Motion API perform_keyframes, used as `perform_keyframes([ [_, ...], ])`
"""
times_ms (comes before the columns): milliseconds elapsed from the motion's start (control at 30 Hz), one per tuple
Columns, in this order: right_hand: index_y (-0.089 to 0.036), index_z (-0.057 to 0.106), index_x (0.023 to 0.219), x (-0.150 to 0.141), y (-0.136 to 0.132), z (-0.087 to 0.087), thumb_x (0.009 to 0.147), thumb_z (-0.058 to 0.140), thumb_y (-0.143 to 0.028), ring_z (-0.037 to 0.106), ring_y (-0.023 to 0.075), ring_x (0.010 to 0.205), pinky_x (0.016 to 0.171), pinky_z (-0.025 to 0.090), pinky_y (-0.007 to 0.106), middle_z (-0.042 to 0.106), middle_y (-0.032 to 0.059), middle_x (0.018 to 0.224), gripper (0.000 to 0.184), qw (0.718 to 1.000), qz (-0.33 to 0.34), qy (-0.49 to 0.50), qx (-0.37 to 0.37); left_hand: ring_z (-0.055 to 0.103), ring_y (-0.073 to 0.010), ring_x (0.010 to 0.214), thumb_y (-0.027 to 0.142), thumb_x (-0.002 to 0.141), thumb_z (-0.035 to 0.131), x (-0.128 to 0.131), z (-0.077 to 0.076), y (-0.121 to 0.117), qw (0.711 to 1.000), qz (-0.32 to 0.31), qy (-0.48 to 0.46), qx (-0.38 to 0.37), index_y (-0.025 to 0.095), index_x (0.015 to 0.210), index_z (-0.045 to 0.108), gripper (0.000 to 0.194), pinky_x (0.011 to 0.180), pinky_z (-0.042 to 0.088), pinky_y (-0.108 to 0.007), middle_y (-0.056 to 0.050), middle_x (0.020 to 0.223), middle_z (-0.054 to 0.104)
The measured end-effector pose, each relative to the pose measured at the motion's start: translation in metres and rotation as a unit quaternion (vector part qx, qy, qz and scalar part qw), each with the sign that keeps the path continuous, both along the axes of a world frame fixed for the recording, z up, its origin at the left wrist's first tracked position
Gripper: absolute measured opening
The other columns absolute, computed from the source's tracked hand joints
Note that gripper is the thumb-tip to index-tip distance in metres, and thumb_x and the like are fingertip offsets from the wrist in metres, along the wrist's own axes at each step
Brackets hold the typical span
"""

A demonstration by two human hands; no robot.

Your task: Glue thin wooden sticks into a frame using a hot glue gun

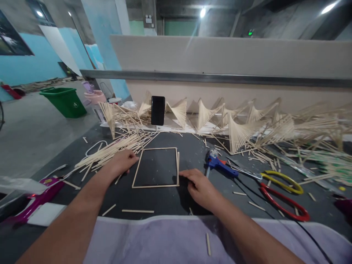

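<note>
A four-sided frame of thin wooden sticks (pixel 158 148) lies flat on the dark table. Another wooden stick (pixel 178 161) lies close along the frame's right side. My right hand (pixel 202 189) rests to the right of it, index finger stretched out and its tip at this stick; the hand is open. On the other side, my left hand (pixel 123 162) is closed, its curled fingers beside the frame's left edge. What those fingers hold, if anything, is hidden. Behind my left hand spreads a pile of loose wooden sticks (pixel 106 152).
A blue glue gun (pixel 224 167) and scissors with yellow and red handles (pixel 284 211) lie on the right. A purple glue gun (pixel 41 201) sits at left. Twisted stick structures (pixel 207 113) line the back, near an upright phone (pixel 157 110). A green bin (pixel 64 102) stands beyond.
</note>
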State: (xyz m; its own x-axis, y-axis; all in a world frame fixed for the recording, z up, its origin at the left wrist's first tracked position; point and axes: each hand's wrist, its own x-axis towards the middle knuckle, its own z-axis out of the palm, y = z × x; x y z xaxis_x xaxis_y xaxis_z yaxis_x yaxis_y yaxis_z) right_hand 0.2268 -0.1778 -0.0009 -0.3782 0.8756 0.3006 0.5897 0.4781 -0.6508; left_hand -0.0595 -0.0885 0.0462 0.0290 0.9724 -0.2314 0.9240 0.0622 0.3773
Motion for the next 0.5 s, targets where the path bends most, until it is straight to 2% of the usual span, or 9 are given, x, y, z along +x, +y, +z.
perform_keyframes([
  [67, -0.02, 0.06, 0.105, -0.001, -0.001, -0.001, 0.061, 0.034, 0.003, 0.052, 0.0142, 0.099, 0.089, 0.038, 0.029, 0.062, 0.0024, 0.104, 0.056, 0.999, 0.034, -0.005, 0.008, 0.051, -0.0138, 0.039, 0.043, 0.073, 0.046, 0.002, -0.001, -0.002, 0.999, -0.011, 0.029, -0.014, 0.017, 0.066, 0.057, 0.029, 0.042, 0.03, -0.022, 0.001, 0.039, 0.05],
  [100, -0.02, 0.06, 0.104, -0.002, -0.001, -0.001, 0.061, 0.034, 0.003, 0.052, 0.0142, 0.099, 0.089, 0.039, 0.03, 0.063, 0.0025, 0.104, 0.055, 1.0, 0.029, -0.007, 0.005, 0.05, -0.0135, 0.039, 0.043, 0.072, 0.048, 0.004, -0.001, -0.003, 0.999, -0.018, 0.041, -0.009, 0.017, 0.064, 0.056, 0.028, 0.043, 0.03, -0.022, 0.001, 0.04, 0.051],
  [200, -0.018, 0.06, 0.105, -0.004, -0.005, 0.005, 0.062, 0.034, 0.002, 0.054, 0.0148, 0.097, 0.088, 0.041, 0.031, 0.063, 0.0046, 0.103, 0.054, 0.998, -0.057, -0.013, -0.025, 0.051, -0.0141, 0.046, 0.038, 0.068, 0.054, 0.009, -0.003, -0.004, 0.995, -0.045, 0.085, 0.019, 0.018, 0.058, 0.055, 0.023, 0.047, 0.03, -0.023, 0.0, 0.046, 0.054],
  [267, -0.017, 0.057, 0.109, -0.004, -0.01, 0.016, 0.063, 0.035, -0.001, 0.056, 0.0155, 0.095, 0.086, 0.042, 0.031, 0.062, 0.006, 0.102, 0.054, 0.992, -0.118, -0.015, -0.053, 0.052, -0.0155, 0.053, 0.034, 0.067, 0.056, 0.012, -0.003, -0.004, 0.992, -0.056, 0.112, 0.027, 0.018, 0.057, 0.055, 0.019, 0.05, 0.03, -0.024, -0.002, 0.052, 0.057],
  [333, -0.017, 0.053, 0.115, -0.003, -0.012, 0.032, 0.065, 0.036, -0.003, 0.057, 0.0155, 0.093, 0.084, 0.044, 0.031, 0.062, 0.0062, 0.103, 0.055, 0.987, -0.144, -0.004, -0.076, 0.053, -0.0168, 0.057, 0.029, 0.066, 0.056, 0.012, -0.003, -0.004, 0.989, -0.062, 0.128, 0.033, 0.017, 0.058, 0.056, 0.014, 0.052, 0.031, -0.024, -0.003, 0.057, 0.058],
  [433, -0.019, 0.047, 0.121, -0.003, 0.002, 0.052, 0.065, 0.036, -0.003, 0.056, 0.0148, 0.097, 0.085, 0.044, 0.03, 0.058, 0.0049, 0.113, 0.059, 0.989, -0.113, 0.012, -0.092, 0.055, -0.0183, 0.062, 0.022, 0.066, 0.053, 0.013, -0.004, -0.003, 0.987, -0.064, 0.141, 0.04, 0.016, 0.061, 0.057, 0.009, 0.053, 0.032, -0.025, -0.006, 0.063, 0.061],
  [500, -0.017, 0.043, 0.125, -0.007, 0.023, 0.056, 0.063, 0.037, -0.001, 0.052, 0.0159, 0.104, 0.089, 0.042, 0.031, 0.053, 0.0061, 0.12, 0.064, 0.991, -0.107, -0.017, -0.083, 0.057, -0.0192, 0.065, 0.019, 0.066, 0.05, 0.014, -0.003, -0.004, 0.986, -0.065, 0.149, 0.047, 0.016, 0.063, 0.058, 0.008, 0.055, 0.034, -0.025, -0.008, 0.066, 0.062],
])
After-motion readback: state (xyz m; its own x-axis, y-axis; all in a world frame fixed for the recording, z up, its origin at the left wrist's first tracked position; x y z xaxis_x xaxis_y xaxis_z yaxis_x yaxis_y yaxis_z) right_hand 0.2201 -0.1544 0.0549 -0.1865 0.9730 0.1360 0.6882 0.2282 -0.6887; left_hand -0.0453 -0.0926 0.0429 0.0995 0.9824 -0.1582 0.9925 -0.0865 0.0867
